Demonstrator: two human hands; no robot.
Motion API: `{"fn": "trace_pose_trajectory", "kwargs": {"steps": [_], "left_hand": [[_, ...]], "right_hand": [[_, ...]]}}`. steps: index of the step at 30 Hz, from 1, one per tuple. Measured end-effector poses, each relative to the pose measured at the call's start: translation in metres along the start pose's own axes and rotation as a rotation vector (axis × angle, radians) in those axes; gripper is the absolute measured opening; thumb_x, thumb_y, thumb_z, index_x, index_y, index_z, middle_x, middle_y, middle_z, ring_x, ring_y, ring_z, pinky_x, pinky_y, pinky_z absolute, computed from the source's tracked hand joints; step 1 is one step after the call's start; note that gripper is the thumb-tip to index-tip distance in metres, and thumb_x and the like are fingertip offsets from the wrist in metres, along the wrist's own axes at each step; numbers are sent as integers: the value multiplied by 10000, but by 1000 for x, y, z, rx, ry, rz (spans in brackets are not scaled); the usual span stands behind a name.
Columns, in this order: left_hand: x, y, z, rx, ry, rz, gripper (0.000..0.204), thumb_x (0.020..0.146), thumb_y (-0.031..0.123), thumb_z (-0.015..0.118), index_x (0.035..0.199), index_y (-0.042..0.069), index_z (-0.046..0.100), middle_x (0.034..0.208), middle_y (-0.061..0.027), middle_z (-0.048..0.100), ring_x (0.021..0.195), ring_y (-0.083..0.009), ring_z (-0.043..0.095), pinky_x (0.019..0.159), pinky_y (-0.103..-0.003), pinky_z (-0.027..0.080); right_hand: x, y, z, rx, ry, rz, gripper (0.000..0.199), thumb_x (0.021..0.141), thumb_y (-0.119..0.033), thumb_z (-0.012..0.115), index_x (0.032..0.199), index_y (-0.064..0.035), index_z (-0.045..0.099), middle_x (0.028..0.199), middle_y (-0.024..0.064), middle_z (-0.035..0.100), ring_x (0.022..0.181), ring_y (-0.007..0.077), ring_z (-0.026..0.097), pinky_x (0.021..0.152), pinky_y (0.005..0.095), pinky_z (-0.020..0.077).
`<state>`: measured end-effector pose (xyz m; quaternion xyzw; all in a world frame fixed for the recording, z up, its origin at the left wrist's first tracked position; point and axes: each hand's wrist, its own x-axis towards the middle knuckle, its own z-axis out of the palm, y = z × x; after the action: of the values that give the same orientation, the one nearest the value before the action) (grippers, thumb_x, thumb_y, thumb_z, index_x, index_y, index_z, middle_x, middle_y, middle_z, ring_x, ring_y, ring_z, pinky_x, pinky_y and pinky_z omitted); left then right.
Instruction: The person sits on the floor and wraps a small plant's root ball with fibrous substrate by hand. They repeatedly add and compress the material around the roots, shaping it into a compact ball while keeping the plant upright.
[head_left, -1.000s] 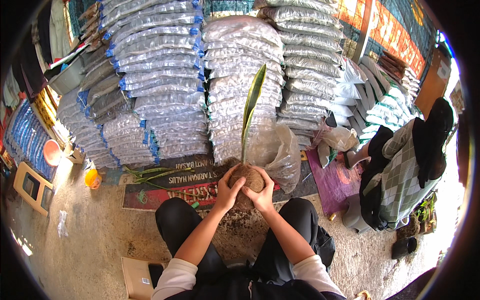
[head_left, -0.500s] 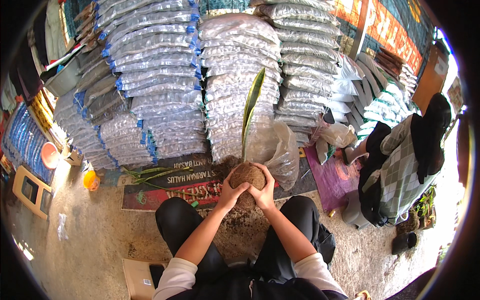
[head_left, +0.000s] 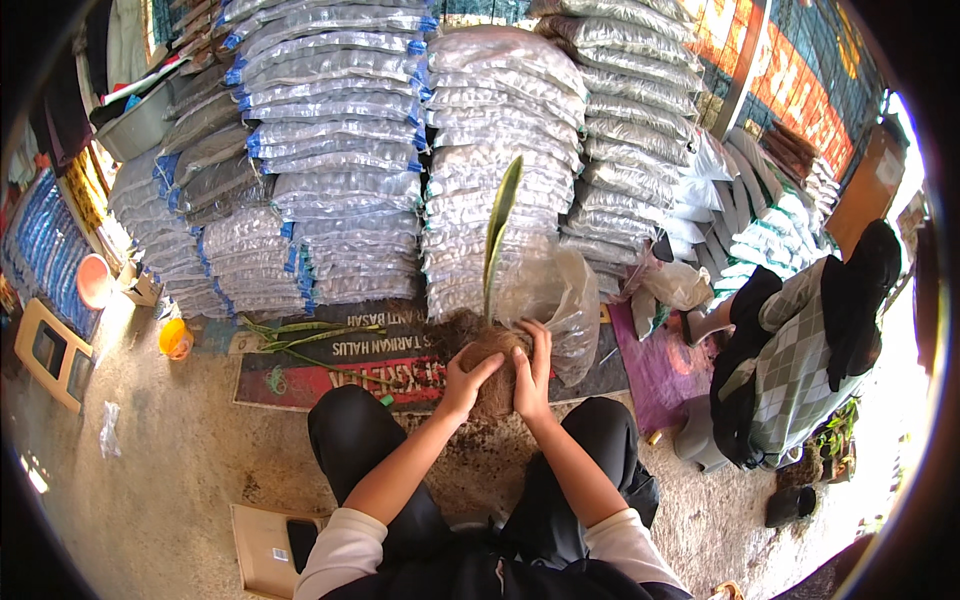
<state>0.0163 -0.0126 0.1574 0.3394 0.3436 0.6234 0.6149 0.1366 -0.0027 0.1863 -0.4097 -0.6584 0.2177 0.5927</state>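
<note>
A brown fibrous ball [head_left: 494,362] with a long green leaf [head_left: 498,228] rising from its top sits between my knees. My left hand [head_left: 466,383] presses its left side and my right hand [head_left: 531,372] wraps its right side, fingers reaching over the top. A clear plastic bag [head_left: 560,295] lies just behind and to the right of the ball, touching it. Loose brown fibre and soil lie on the ground under the ball.
Tall stacks of filled plastic sacks [head_left: 340,160] rise right behind. Cut green leaves [head_left: 300,340] lie on a printed banner [head_left: 330,375] at left. A seated person [head_left: 800,350] is at right. A cardboard piece with a phone [head_left: 270,545] lies by my left leg.
The ball has been turned slightly in my hands; my right hand's fingers have shifted higher over its top. The leaf stays upright.
</note>
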Motion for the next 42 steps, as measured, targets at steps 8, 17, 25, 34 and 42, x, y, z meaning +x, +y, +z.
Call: {"fn": "trace_pose_trajectory", "kwargs": {"steps": [8, 17, 25, 34, 42], "left_hand": [[1, 7, 3, 28, 51, -17, 411, 782, 237, 704, 1075, -20, 573, 1026, -107, 613, 893, -181, 605, 798, -314, 486], [10, -20, -11, 199, 59, 149, 626, 760, 302, 729, 1222, 25, 409, 1142, -107, 518, 1050, -198, 519, 867, -336, 443], [-2, 4, 3, 61, -86, -84, 683, 713, 287, 768, 1245, 40, 417, 1156, -88, 523, 1066, -209, 517, 904, -361, 428], [6, 8, -18, -188, 62, -280, 529, 802, 391, 602, 1197, 58, 490, 1140, -108, 560, 1035, -239, 561, 880, -429, 462], [3, 39, -22, -418, 157, -168, 549, 832, 480, 508, 1197, 70, 479, 1152, -110, 540, 1041, -250, 556, 872, -449, 468]], "right_hand": [[1, 2, 1, 353, -203, 417, 449, 836, -249, 604, 1179, 16, 485, 1043, 139, 588, 974, 192, 548, 874, 314, 412], [-5, 4, 6, 594, 2, 478, 225, 875, -159, 519, 996, 26, 562, 904, 63, 601, 841, 121, 529, 783, 263, 424], [-2, 0, 1, 553, 14, 455, 202, 880, -149, 490, 966, 15, 569, 883, 55, 595, 828, 120, 522, 782, 263, 420], [11, 2, -9, 58, -118, 109, 511, 808, -275, 634, 1208, -5, 465, 1216, 161, 485, 1108, 287, 473, 940, 374, 359], [9, -13, -22, -115, -422, -48, 911, 586, -261, 827, 1330, -37, 352, 1276, 172, 436, 1156, 337, 451, 936, 390, 385]]}}
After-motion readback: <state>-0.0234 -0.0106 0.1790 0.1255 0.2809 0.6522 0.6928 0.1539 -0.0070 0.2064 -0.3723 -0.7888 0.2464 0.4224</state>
